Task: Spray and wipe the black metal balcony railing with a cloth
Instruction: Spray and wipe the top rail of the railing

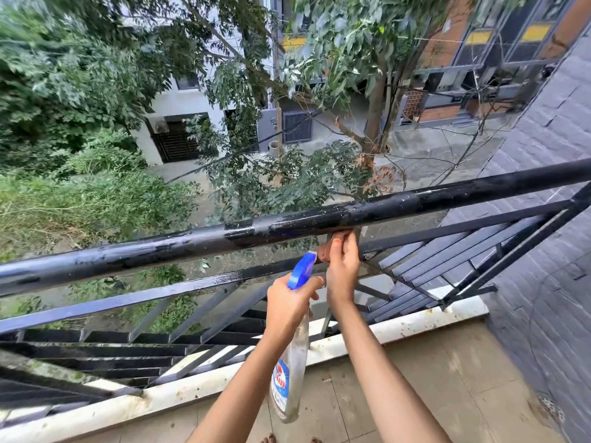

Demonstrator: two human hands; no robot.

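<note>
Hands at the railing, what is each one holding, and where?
Left hand grips the spray bottle by its neck; right hand pinches a cloth under the top rail.

Spray bottle (289, 375) left of cloth (329, 251) (under the top rail (192, 243)).

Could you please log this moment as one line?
left hand: holds blue-capped clear spray bottle | right hand: brown cloth under black metal railing

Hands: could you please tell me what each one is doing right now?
Left hand: closed on the spray bottle.
Right hand: closed on the cloth.
</note>
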